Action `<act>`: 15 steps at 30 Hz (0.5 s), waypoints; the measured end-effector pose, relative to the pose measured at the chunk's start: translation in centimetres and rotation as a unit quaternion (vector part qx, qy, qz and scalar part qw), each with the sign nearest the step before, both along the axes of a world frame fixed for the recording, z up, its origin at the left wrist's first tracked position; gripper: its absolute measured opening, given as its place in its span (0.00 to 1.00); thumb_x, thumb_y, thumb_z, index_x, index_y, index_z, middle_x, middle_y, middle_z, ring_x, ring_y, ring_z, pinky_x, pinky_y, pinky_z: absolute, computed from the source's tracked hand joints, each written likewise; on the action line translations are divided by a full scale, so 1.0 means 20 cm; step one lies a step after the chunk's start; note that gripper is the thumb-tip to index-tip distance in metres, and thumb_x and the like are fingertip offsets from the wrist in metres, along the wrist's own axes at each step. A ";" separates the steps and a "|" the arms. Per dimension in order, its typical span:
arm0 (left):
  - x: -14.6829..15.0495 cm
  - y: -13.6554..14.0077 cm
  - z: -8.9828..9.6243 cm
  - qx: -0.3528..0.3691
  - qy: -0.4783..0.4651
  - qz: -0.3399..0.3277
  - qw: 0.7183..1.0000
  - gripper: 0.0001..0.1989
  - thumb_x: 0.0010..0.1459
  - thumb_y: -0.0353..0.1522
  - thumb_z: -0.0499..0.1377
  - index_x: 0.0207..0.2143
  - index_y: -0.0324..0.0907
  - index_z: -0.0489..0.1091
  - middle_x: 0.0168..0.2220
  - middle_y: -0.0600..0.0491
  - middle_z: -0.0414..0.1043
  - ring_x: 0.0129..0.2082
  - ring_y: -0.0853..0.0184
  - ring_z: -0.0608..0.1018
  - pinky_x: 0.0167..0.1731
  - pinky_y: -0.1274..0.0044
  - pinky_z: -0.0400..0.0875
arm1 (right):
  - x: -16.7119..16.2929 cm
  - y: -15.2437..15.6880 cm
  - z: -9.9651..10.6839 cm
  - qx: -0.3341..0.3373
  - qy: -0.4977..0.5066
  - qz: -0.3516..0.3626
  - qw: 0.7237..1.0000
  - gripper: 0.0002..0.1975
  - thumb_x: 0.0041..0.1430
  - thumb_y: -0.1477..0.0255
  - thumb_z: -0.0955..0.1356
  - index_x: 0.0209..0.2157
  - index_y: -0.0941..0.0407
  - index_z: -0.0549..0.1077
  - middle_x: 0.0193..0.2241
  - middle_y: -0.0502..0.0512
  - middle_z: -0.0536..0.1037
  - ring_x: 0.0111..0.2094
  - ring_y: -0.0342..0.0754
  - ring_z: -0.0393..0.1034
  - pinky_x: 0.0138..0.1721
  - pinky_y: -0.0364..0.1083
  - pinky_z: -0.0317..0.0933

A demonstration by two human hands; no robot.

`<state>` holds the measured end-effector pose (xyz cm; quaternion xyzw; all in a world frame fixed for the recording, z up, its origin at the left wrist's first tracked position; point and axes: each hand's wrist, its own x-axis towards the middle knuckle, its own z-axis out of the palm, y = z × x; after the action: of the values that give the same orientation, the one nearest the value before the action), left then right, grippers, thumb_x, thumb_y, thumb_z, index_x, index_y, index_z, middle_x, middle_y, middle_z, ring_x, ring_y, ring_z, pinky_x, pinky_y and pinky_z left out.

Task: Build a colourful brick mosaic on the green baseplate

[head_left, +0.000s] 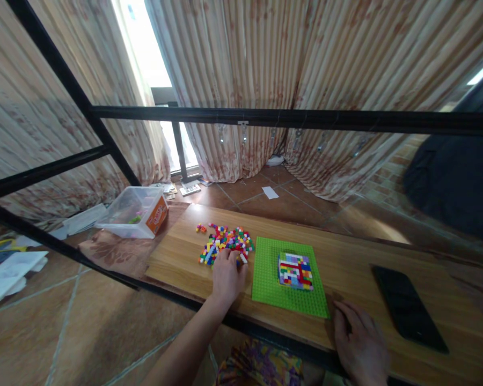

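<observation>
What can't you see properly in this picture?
All in the head view:
- Whether the left hand holds a brick: the hand itself covers that part of the brick pile.
- How many bricks are in the pile: too small and jumbled to count.
- The arm behind the right hand: cut off by the bottom edge.
- What's inside the plastic box: blurred behind its cloudy wall.
</observation>
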<state>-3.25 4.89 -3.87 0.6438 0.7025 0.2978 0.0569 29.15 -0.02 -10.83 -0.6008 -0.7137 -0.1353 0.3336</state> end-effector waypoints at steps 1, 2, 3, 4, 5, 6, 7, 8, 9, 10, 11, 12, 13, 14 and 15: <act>0.00 0.01 0.00 -0.003 0.022 -0.002 1.000 0.11 0.56 0.31 0.61 0.43 0.41 0.72 0.43 0.46 0.69 0.45 0.57 0.72 0.47 0.66 0.68 | 0.00 0.00 0.00 -0.001 0.001 0.004 1.000 0.18 0.65 0.64 0.60 0.41 0.59 0.76 0.41 0.64 0.79 0.42 0.57 0.71 0.45 0.55 0.64; 0.00 0.02 0.00 -0.005 0.039 -0.002 0.999 0.10 0.56 0.31 0.60 0.42 0.41 0.72 0.43 0.45 0.69 0.44 0.57 0.72 0.46 0.66 0.68 | 0.00 0.00 0.00 -0.003 0.001 0.005 1.000 0.18 0.65 0.64 0.60 0.41 0.59 0.76 0.41 0.64 0.78 0.43 0.57 0.71 0.46 0.55 0.64; 0.01 0.02 0.00 -0.007 0.052 -0.003 0.999 0.09 0.56 0.31 0.60 0.41 0.41 0.73 0.42 0.45 0.69 0.44 0.56 0.72 0.46 0.66 0.68 | 0.00 0.00 -0.01 -0.006 0.003 0.005 1.000 0.18 0.65 0.64 0.59 0.41 0.59 0.76 0.41 0.64 0.78 0.43 0.57 0.71 0.46 0.55 0.64; 0.01 0.03 -0.01 -0.009 0.062 -0.003 0.998 0.09 0.56 0.31 0.60 0.40 0.40 0.73 0.42 0.45 0.69 0.44 0.56 0.72 0.46 0.66 0.68 | 0.00 0.00 -0.01 -0.008 0.004 0.002 1.000 0.18 0.66 0.63 0.59 0.41 0.59 0.76 0.41 0.64 0.78 0.43 0.57 0.71 0.46 0.55 0.64; 0.01 0.04 -0.01 -0.010 0.069 -0.002 0.998 0.08 0.56 0.31 0.60 0.40 0.40 0.73 0.42 0.45 0.69 0.43 0.56 0.72 0.46 0.65 0.68 | 0.00 0.00 -0.01 -0.010 0.005 -0.001 1.000 0.18 0.66 0.63 0.59 0.41 0.59 0.76 0.41 0.64 0.78 0.43 0.57 0.71 0.46 0.55 0.64; 0.01 0.04 0.00 -0.012 0.074 -0.002 0.997 0.08 0.56 0.31 0.60 0.39 0.40 0.73 0.42 0.45 0.69 0.43 0.56 0.72 0.46 0.65 0.68 | 0.00 0.00 -0.01 -0.012 0.006 -0.004 1.000 0.19 0.66 0.63 0.59 0.41 0.59 0.76 0.42 0.64 0.78 0.43 0.57 0.71 0.46 0.55 0.64; 0.00 0.04 0.00 -0.013 0.076 -0.003 0.997 0.08 0.56 0.30 0.60 0.39 0.40 0.72 0.41 0.45 0.69 0.43 0.56 0.72 0.46 0.65 0.68 | 0.00 0.00 -0.01 -0.012 0.006 -0.007 1.000 0.18 0.66 0.63 0.59 0.41 0.59 0.76 0.42 0.64 0.78 0.42 0.57 0.71 0.46 0.55 0.64; 0.00 0.05 0.01 -0.013 0.075 -0.005 0.997 0.07 0.55 0.30 0.60 0.38 0.40 0.72 0.41 0.45 0.69 0.43 0.56 0.72 0.46 0.65 0.68 | 0.00 0.00 -0.01 -0.012 0.006 -0.009 1.000 0.18 0.66 0.63 0.59 0.41 0.59 0.76 0.42 0.64 0.78 0.42 0.56 0.71 0.46 0.55 0.64; 0.00 0.04 0.01 -0.010 0.070 -0.009 0.997 0.06 0.55 0.29 0.60 0.37 0.40 0.71 0.41 0.45 0.69 0.43 0.56 0.72 0.46 0.65 0.68 | 0.00 0.00 -0.01 -0.012 0.006 -0.010 1.000 0.18 0.66 0.63 0.60 0.41 0.59 0.76 0.42 0.63 0.78 0.42 0.56 0.71 0.46 0.55 0.64; 0.00 0.04 0.02 -0.006 0.059 -0.014 0.998 0.06 0.55 0.28 0.60 0.37 0.40 0.71 0.40 0.46 0.69 0.43 0.57 0.73 0.46 0.66 0.68 | -0.01 0.00 -0.01 -0.011 0.007 -0.011 1.000 0.18 0.66 0.63 0.60 0.41 0.58 0.76 0.42 0.63 0.78 0.42 0.56 0.71 0.46 0.55 0.64; 0.00 0.03 0.03 -0.001 0.043 -0.021 0.999 0.05 0.55 0.28 0.59 0.36 0.41 0.70 0.40 0.46 0.70 0.43 0.57 0.73 0.46 0.66 0.68 | -0.01 0.00 -0.01 -0.011 0.008 -0.013 1.000 0.17 0.66 0.64 0.60 0.42 0.58 0.76 0.42 0.63 0.78 0.42 0.56 0.70 0.46 0.55 0.65; 0.01 0.01 0.04 0.002 0.019 -0.028 0.999 0.05 0.55 0.27 0.59 0.36 0.41 0.68 0.40 0.47 0.70 0.42 0.58 0.74 0.45 0.67 0.69 | -0.01 0.00 -0.01 -0.010 0.009 -0.016 1.000 0.16 0.65 0.64 0.60 0.42 0.58 0.76 0.42 0.63 0.78 0.42 0.56 0.70 0.46 0.54 0.65; 0.02 0.00 0.06 0.001 -0.014 -0.038 0.999 0.05 0.55 0.28 0.58 0.36 0.42 0.67 0.39 0.48 0.70 0.41 0.60 0.74 0.44 0.68 0.69 | -0.02 -0.01 0.00 -0.010 0.010 -0.017 1.000 0.16 0.65 0.65 0.61 0.42 0.58 0.76 0.43 0.63 0.78 0.42 0.56 0.70 0.46 0.54 0.65; 0.05 -0.02 0.06 -0.007 -0.053 -0.048 0.997 0.05 0.56 0.28 0.58 0.36 0.42 0.66 0.38 0.49 0.71 0.39 0.61 0.75 0.42 0.70 0.70 | -0.02 -0.01 0.00 -0.011 0.012 -0.017 1.000 0.15 0.65 0.66 0.61 0.42 0.58 0.76 0.43 0.62 0.78 0.43 0.55 0.70 0.46 0.54 0.65; 0.07 -0.04 0.07 -0.027 -0.098 -0.063 0.993 0.06 0.56 0.28 0.58 0.36 0.43 0.65 0.37 0.50 0.71 0.37 0.63 0.76 0.39 0.71 0.71 | -0.03 -0.01 0.01 -0.012 0.013 -0.018 1.000 0.14 0.65 0.67 0.61 0.42 0.58 0.76 0.43 0.62 0.78 0.43 0.55 0.70 0.46 0.53 0.65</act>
<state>-1.81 4.04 -2.44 0.6528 0.6595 0.3360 0.1615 28.61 -0.15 -10.65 -0.6192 -0.7000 -0.1252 0.3331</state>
